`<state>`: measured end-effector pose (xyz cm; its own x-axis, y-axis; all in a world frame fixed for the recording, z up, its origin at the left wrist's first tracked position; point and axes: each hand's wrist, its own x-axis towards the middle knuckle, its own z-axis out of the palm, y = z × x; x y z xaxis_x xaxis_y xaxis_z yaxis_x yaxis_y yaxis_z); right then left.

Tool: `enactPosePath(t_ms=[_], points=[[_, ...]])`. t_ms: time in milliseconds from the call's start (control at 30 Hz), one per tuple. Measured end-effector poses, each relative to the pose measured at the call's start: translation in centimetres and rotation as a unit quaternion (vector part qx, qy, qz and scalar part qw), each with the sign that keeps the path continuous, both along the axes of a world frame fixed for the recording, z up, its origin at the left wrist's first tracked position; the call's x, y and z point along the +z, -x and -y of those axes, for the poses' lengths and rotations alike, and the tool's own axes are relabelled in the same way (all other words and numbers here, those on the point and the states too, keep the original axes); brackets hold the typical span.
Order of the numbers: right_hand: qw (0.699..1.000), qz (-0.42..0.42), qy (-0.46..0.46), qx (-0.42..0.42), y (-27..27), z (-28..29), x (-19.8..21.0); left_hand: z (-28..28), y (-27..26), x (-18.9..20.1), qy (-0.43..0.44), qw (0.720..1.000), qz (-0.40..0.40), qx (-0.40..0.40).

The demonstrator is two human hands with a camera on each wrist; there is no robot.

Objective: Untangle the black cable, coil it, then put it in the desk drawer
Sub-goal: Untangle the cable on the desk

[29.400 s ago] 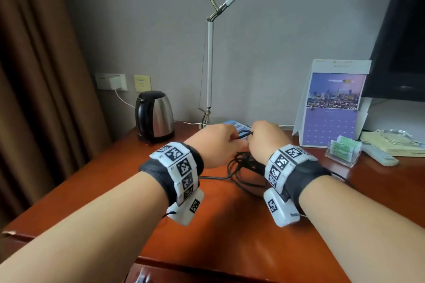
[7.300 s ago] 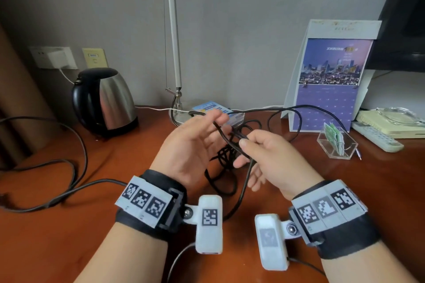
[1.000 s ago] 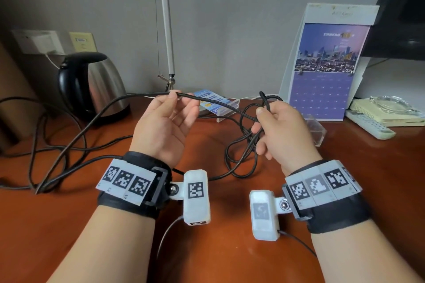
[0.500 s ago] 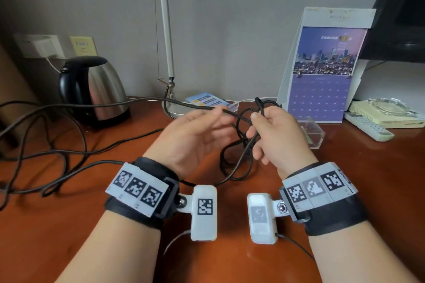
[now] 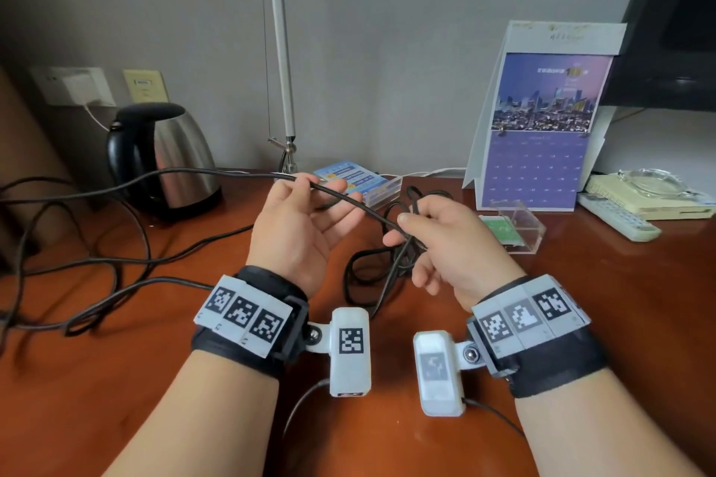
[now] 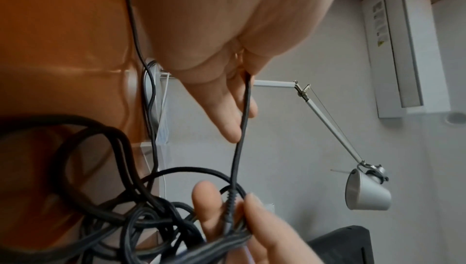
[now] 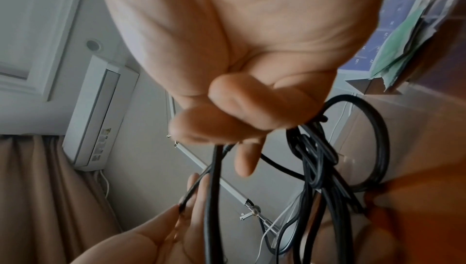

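Note:
The black cable (image 5: 217, 172) runs taut from loose loops on the left of the desk (image 5: 116, 379) to my hands. My left hand (image 5: 317, 205) is palm-up, fingers nearly straight, and the strand passes between thumb and fingers; the left wrist view shows the cable (image 6: 239, 148) coming out of that light pinch of my left hand (image 6: 227, 109). My right hand (image 5: 438, 232) pinches a bunch of gathered loops, which hang to the desk. In the right wrist view my right hand (image 7: 239, 109) grips the cable bundle (image 7: 315, 158). No drawer is in view.
A steel kettle (image 5: 170, 163) stands at the back left, with a lamp pole (image 5: 283, 50) behind my hands. A blue card holder (image 5: 356, 182), a clear box (image 5: 515, 225), a calendar (image 5: 542, 128) and a remote (image 5: 620, 217) line the back right.
Half a second ago my left hand was close beside the right. It has slid left and up along the strand. The right hand still holds the loops.

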<state>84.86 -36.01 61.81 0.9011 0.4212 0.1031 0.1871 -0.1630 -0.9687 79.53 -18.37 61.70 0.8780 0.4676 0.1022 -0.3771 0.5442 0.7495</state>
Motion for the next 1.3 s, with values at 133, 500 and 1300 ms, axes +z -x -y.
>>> enactPosePath(t_ms=[133, 500, 1300], points=[[1.000, 0.009, 0.013, -0.022, -0.4, 0.4, -0.2, -0.7, -0.5, -0.1, 0.046, 0.998, 0.020, 0.024], [0.999, -0.013, -0.046, 0.009, -1.2, -0.8, -1.1, 2.3, 0.2, -1.3, -0.138, 0.960, -0.113, -0.216], [0.987, -0.047, -0.134, 0.068, -1.1, -1.4, -1.4, 1.9, 0.7, -0.6, -0.206, 0.948, -0.123, -0.210]])
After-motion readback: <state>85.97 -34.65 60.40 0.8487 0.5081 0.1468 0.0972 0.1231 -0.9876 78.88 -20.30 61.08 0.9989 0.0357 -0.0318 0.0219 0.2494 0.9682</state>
